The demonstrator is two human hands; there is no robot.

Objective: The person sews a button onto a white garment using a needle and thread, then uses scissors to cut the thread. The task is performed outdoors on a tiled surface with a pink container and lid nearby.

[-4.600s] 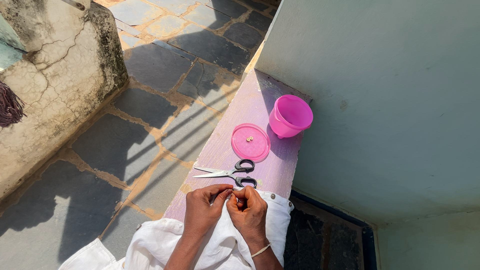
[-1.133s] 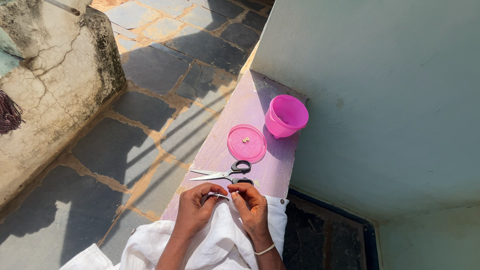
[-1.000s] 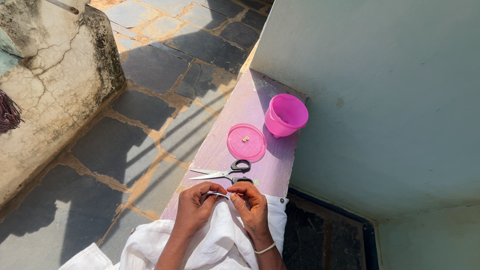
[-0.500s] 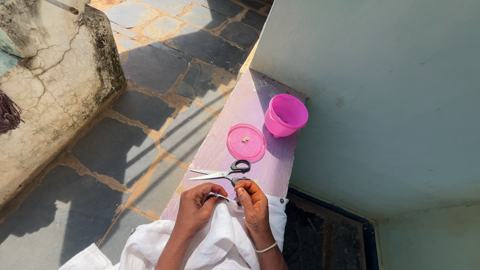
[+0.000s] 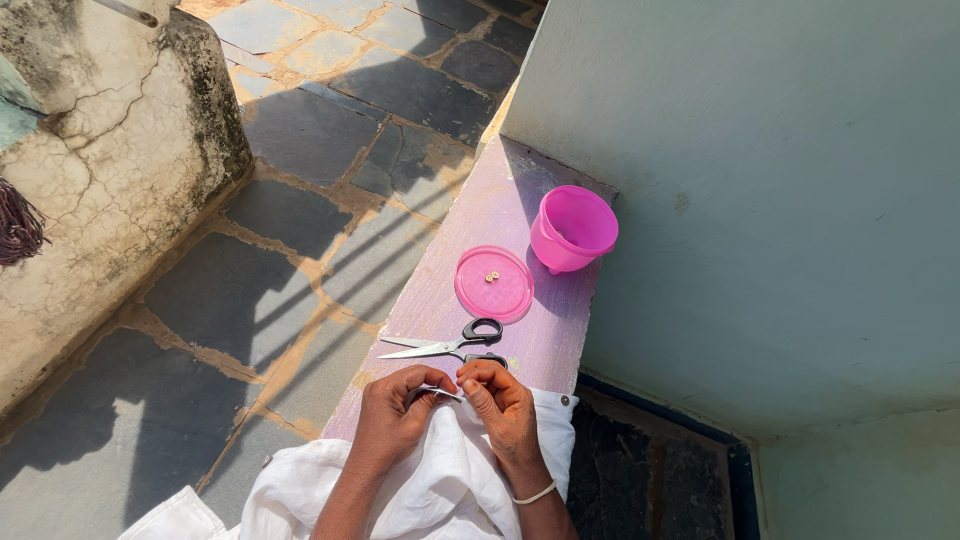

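Both hands work close together over a white cloth [image 5: 440, 485] at the near end of a narrow purple ledge [image 5: 480, 215]. The left hand [image 5: 395, 415] is closed in a pinch on a small fold of the cloth, its fingers curled in toward the thumb. The right hand [image 5: 500, 400] is closed as well, fingertips pressed together just beside the left hand's; something thin and pale shows between the two hands, too small to tell what it is. A thin bangle [image 5: 530, 494] circles the right wrist.

The cloth is bunched under both hands and spills off the near end of the ledge toward the person, with one corner lying on the ledge at its right edge. Small buttons show along the edges of the cloth.

Just beyond the hands a pair of scissors [image 5: 450, 345] lies flat on the ledge, black handles toward the right edge and closed blades pointing to the left edge. Farther along, near the middle of the ledge, lies a round pink lid [image 5: 494, 285] with two tiny pale pieces on it. A pink cup [image 5: 572, 228] stands upright just beyond the lid, by the right edge and close to the pale wall [image 5: 760, 180]. To the left of the ledge is a stone floor [image 5: 300, 200] in sun and shadow.
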